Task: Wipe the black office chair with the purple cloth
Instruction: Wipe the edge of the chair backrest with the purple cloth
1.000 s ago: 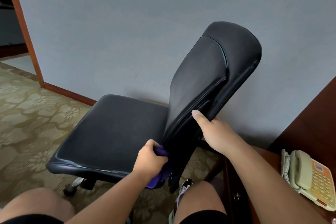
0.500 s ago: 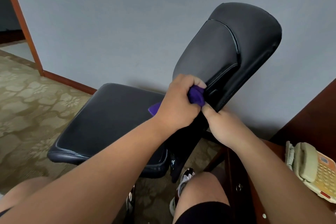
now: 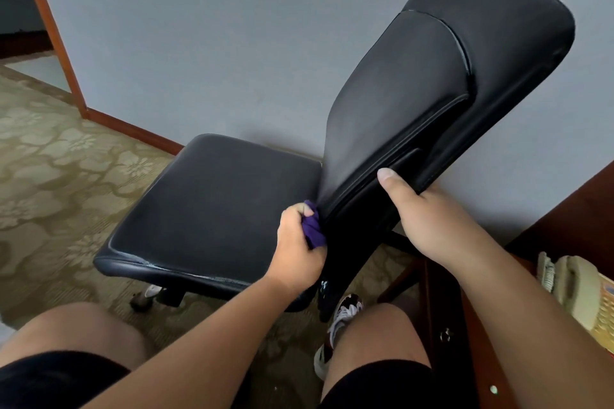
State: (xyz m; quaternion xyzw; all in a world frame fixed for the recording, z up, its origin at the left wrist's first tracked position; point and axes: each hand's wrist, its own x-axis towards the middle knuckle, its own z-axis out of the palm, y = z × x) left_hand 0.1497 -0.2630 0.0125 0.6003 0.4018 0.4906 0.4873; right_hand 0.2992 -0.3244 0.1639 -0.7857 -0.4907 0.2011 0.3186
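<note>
Two grips: our left hand (image 3: 299, 244) fingers clamp the purple cloth (image 3: 312, 231), our right hand (image 3: 428, 216) clasps the black office chair (image 3: 415, 93); we advise firm, steadied strokes.

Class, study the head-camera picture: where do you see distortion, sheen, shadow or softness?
Head view: the wide lens tilts the door frame and stretches the chair; soft, even light, a faint sheen on the seat front edge, no hard shadows; left hand, right hand and cloth sharp; phone cropped at right.
</note>
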